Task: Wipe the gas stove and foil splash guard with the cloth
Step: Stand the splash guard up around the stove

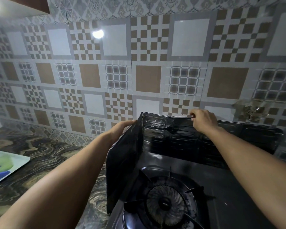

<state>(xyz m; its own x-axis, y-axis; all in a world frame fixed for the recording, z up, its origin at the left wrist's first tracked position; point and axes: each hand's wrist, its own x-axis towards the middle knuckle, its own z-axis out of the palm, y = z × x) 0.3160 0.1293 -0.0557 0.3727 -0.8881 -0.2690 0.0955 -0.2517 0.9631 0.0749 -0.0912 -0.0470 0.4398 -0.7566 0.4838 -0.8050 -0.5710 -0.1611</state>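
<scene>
right hand [203, 121] pinches the top edge of the splash guard [180, 138], fingers curled over the rim of the back panel, near its left fold. left hand [120, 129] lies against the outer face of the guard's left side panel at the upper corner; fingers look fairly straight, pressed flat to the panel, though their tips are hidden behind it. the guard is dark and glossy with an embossed pattern; it stands upright along the back and left edges of the gas stove [221, 187], back panel close to the tiled wall [147, 63]. burner [166, 204] with its pan support sits in the front part of the stove top, just inside the left panel. stove rests on a marbled counter [45, 156], toward its right end. a white tray [7, 164] with green and blue shapes lies at the counter's left edge, well apart from the stove. no cloth visible in either hand.
</scene>
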